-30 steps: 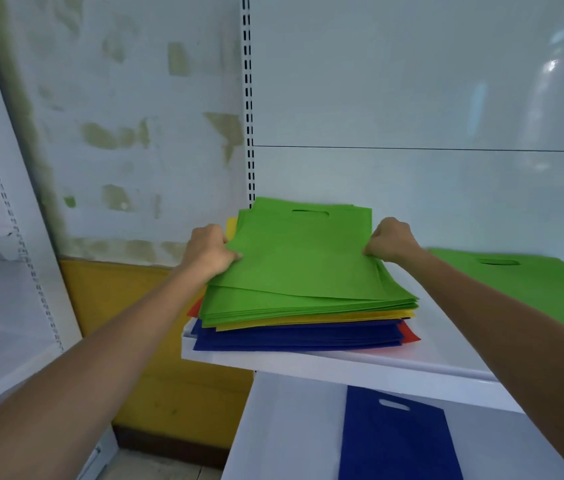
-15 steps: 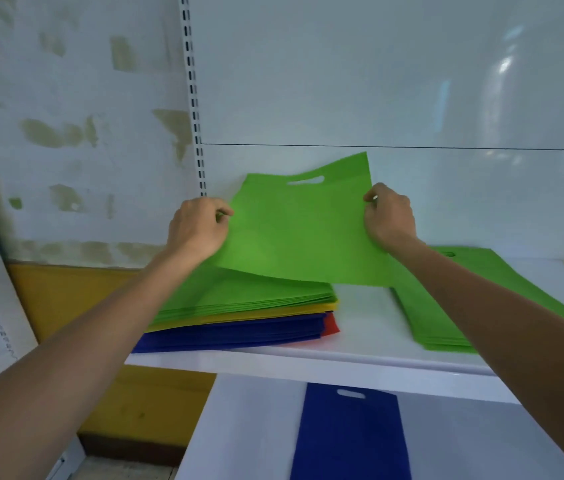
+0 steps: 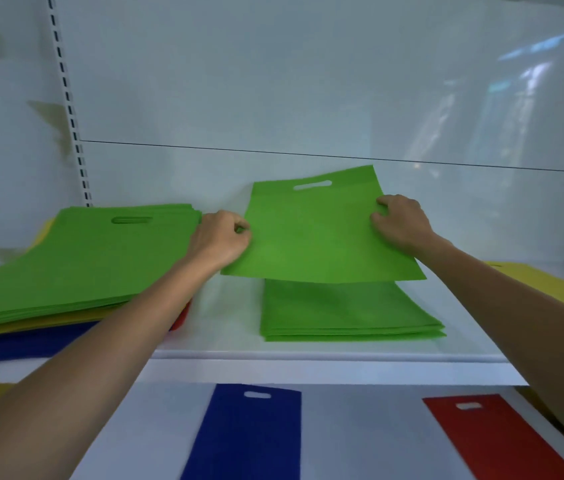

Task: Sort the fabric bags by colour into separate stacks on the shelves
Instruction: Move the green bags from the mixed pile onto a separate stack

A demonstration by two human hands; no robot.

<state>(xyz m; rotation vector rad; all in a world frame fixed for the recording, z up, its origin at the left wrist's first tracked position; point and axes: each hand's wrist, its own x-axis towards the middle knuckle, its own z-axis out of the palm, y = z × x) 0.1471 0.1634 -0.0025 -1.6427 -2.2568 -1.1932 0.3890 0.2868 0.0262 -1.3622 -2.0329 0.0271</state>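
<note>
Seen from the head camera, both hands carry one flat green fabric bag with a slotted handle (image 3: pixel 322 237), spread level in the air just above the small stack of green fabric bags (image 3: pixel 349 313) on the white upper shelf (image 3: pixel 308 356). The left hand (image 3: pixel 219 237) pinches the bag's left edge with curled fingers. The right hand (image 3: pixel 400 225) grips the right edge near the handle end. Holding two opposite edges looks chosen to keep the limp sheet taut so it lands flat and square. The handle slot points toward the back panel, as does the slot on the pile at the left, which suggests that every bag is laid the same way round. The held bag hangs slightly skewed to the stack below, so I judge the step in hand to be lowering it and lining it up there. On the same shelf to the left lies the unsorted mixed pile of fabric bags (image 3: pixel 76 258), with green layers on top, yellow beneath, blue at the bottom and a red corner showing, so much sorting remains. A yellow fabric bag (image 3: pixel 550 282) lies at the shelf's far right. On the white lower shelf (image 3: pixel 360 427), a single dark blue fabric bag (image 3: pixel 245 434) and a single red fabric bag (image 3: pixel 495 438) lie well apart, each apparently starting its own colour's stack.
</note>
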